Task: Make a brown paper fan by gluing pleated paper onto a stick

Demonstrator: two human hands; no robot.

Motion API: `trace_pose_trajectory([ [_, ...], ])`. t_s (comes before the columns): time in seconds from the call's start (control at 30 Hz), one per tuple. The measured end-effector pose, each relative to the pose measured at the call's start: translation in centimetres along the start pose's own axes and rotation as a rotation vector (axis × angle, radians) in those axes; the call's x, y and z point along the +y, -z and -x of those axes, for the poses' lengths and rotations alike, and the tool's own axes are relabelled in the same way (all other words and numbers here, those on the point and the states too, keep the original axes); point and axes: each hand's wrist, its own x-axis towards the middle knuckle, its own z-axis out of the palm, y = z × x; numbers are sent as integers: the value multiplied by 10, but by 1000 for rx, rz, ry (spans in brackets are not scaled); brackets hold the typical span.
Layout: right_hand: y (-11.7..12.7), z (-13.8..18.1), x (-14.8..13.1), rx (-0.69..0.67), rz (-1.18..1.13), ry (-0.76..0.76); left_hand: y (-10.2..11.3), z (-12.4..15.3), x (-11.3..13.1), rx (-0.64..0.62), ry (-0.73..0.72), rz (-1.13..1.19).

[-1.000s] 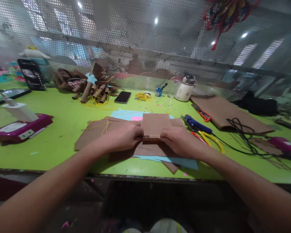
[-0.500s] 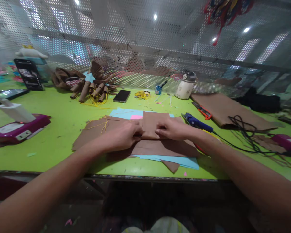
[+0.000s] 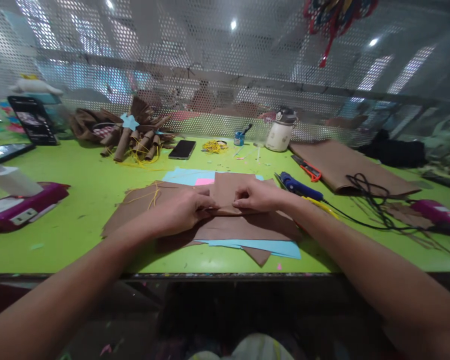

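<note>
Directly between my two hands lies a small brown paper [image 3: 225,186], its near edge folded. My left hand [image 3: 187,210] pinches the fold's left end; my right hand [image 3: 258,195] has its fingers curled, tips on the paper, and I cannot tell whether they grip it. Larger brown sheets [image 3: 247,228] lie beneath both hands, blue paper [image 3: 281,248] sticking out nearer me. Yellow string [image 3: 156,194] sits left of my left hand, a blue-handled tool [image 3: 302,188] right of my right hand.
</note>
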Motion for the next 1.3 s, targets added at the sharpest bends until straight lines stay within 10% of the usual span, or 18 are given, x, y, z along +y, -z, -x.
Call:
trace_pose_trajectory([
  [0.33, -12, 34, -21, 325, 273, 213, -4, -1, -7, -45, 33, 32],
  [0.93, -10, 39, -20, 239, 346, 69, -5, -2, -5, -1, 44, 22],
  [1.3, -13, 32, -2, 134, 11, 44, -10, -4, 0, 43, 34, 6],
])
